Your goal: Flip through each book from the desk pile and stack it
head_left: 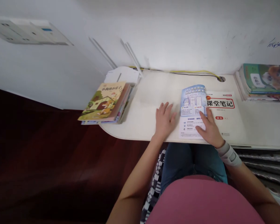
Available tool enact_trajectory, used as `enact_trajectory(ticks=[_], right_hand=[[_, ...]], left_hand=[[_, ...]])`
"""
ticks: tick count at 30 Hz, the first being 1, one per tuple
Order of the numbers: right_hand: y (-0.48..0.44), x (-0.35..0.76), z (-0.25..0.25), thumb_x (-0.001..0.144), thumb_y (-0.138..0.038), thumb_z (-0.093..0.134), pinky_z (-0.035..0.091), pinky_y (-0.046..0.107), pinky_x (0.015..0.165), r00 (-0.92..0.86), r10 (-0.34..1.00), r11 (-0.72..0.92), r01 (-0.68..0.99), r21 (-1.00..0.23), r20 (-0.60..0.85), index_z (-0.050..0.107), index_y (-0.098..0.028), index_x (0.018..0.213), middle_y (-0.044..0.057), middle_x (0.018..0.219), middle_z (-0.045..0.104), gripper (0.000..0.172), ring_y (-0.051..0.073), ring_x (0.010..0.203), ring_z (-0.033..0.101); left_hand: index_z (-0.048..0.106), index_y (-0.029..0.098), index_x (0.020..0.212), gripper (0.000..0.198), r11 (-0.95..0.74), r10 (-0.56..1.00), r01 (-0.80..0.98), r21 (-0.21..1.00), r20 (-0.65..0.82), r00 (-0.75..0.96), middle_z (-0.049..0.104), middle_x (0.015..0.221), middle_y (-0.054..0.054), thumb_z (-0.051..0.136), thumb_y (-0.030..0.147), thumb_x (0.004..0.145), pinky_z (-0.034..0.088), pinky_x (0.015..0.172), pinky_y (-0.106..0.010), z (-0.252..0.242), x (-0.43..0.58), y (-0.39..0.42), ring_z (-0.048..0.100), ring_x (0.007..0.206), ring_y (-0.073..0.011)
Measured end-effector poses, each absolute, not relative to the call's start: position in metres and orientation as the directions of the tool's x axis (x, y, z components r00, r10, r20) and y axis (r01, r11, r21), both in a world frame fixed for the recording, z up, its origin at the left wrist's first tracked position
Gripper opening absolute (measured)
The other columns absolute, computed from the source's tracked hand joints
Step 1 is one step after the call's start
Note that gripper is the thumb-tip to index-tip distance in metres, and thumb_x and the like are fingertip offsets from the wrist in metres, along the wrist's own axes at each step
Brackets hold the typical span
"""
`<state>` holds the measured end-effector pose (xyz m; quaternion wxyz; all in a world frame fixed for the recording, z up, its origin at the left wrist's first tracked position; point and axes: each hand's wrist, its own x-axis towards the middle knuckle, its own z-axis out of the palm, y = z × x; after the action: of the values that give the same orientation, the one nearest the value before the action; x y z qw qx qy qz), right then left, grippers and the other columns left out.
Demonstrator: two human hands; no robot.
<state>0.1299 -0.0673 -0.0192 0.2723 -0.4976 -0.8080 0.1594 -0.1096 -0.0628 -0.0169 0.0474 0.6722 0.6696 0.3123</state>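
Observation:
My left hand (164, 120) lies flat on the white desk (151, 93) with its fingers stretched out, holding nothing. My right hand (209, 128) rests palm down, fingers spread, on a blue and white leaflet (192, 105). That leaflet lies over the left part of a white workbook (224, 112) with large red Chinese characters. A grey band (229, 154) wraps my right wrist.
A stack of picture books (106, 101) overhangs the desk's left end. Another stack of books (264, 81) sits at the far right. A yellow and black cable (196, 72) runs along the wall to a hole in the desk. Dark floor lies to the left.

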Motion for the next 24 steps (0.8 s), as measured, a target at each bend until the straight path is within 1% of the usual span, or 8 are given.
enact_trajectory(ticks=[2,4,7,11,14,18,21,24], right_hand=[[-0.068,0.126,-0.020,0.087,-0.032,0.049,0.024,0.057,0.115,-0.359,0.886,0.461,0.740,-0.489,0.293,0.032,-0.022,0.147,0.007,0.161,0.004,0.064,0.034,0.146,0.008],[-0.066,0.122,-0.020,0.085,-0.029,0.049,0.025,0.056,0.114,-0.364,0.886,0.461,0.758,-0.461,0.287,0.037,-0.017,0.144,0.010,0.161,0.007,0.061,0.035,0.146,0.009],[-0.064,0.120,-0.018,0.084,-0.026,0.051,0.025,0.055,0.115,-0.378,0.884,0.464,0.777,-0.426,0.274,0.044,-0.010,0.138,0.015,0.159,0.012,0.057,0.037,0.145,0.010],[-0.067,0.118,-0.016,0.086,-0.026,0.050,0.025,0.057,0.114,-0.396,0.874,0.483,0.775,-0.408,0.283,0.046,-0.012,0.137,0.014,0.160,0.012,0.053,0.036,0.146,0.007],[-0.067,0.116,-0.017,0.087,-0.029,0.049,0.025,0.059,0.114,-0.394,0.871,0.489,0.757,-0.434,0.295,0.045,-0.016,0.139,0.010,0.160,0.011,0.053,0.035,0.146,0.007],[-0.065,0.120,-0.021,0.089,-0.033,0.047,0.027,0.057,0.114,-0.332,0.892,0.450,0.721,-0.527,0.308,0.045,-0.022,0.139,0.006,0.160,0.012,0.051,0.031,0.146,0.011],[-0.062,0.123,-0.024,0.089,-0.029,0.046,0.028,0.054,0.115,-0.297,0.908,0.416,0.712,-0.566,0.294,0.046,-0.021,0.138,0.006,0.160,0.013,0.049,0.030,0.146,0.015],[-0.060,0.120,-0.024,0.088,-0.022,0.043,0.025,0.054,0.116,-0.299,0.910,0.412,0.723,-0.554,0.286,0.047,-0.018,0.137,0.007,0.160,0.012,0.049,0.030,0.146,0.011]], left_hand=[[0.050,0.019,0.131,0.042,-0.050,0.909,0.867,0.497,0.382,-0.167,0.046,0.144,-0.015,0.044,0.035,0.092,0.028,0.110,-0.058,-0.020,-0.118,-0.064,0.032,0.139,-0.0331],[0.051,0.014,0.129,0.042,-0.003,0.906,0.872,0.490,0.371,-0.206,0.044,0.143,-0.020,0.045,0.032,0.091,0.031,0.108,-0.059,-0.024,-0.128,-0.066,0.034,0.138,-0.0357],[0.055,0.009,0.123,0.039,-0.003,0.918,0.878,0.478,0.351,-0.187,0.047,0.139,-0.025,0.043,0.025,0.089,0.037,0.106,-0.054,-0.029,-0.145,-0.069,0.042,0.132,-0.0346],[0.059,0.013,0.115,0.033,-0.070,0.930,0.872,0.485,0.347,-0.119,0.059,0.127,-0.018,0.042,0.019,0.087,0.040,0.105,-0.050,-0.032,-0.160,-0.071,0.053,0.122,-0.0286],[0.058,0.016,0.114,0.031,-0.066,0.929,0.852,0.519,0.344,-0.138,0.061,0.125,-0.016,0.042,0.021,0.088,0.041,0.105,-0.050,-0.032,-0.163,-0.073,0.054,0.120,-0.0269],[0.058,0.018,0.115,0.032,-0.025,0.936,0.820,0.572,0.300,-0.181,0.061,0.125,-0.014,0.041,0.021,0.088,0.042,0.105,-0.050,-0.030,-0.163,-0.074,0.054,0.119,-0.0261],[0.059,0.017,0.115,0.033,0.004,0.946,0.799,0.601,0.256,-0.197,0.061,0.125,-0.013,0.042,0.020,0.087,0.041,0.106,-0.049,-0.029,-0.163,-0.075,0.054,0.119,-0.0254],[0.059,0.017,0.117,0.035,0.021,0.950,0.781,0.624,0.231,-0.211,0.060,0.127,-0.013,0.042,0.021,0.087,0.041,0.106,-0.048,-0.028,-0.164,-0.075,0.053,0.121,-0.0252]])
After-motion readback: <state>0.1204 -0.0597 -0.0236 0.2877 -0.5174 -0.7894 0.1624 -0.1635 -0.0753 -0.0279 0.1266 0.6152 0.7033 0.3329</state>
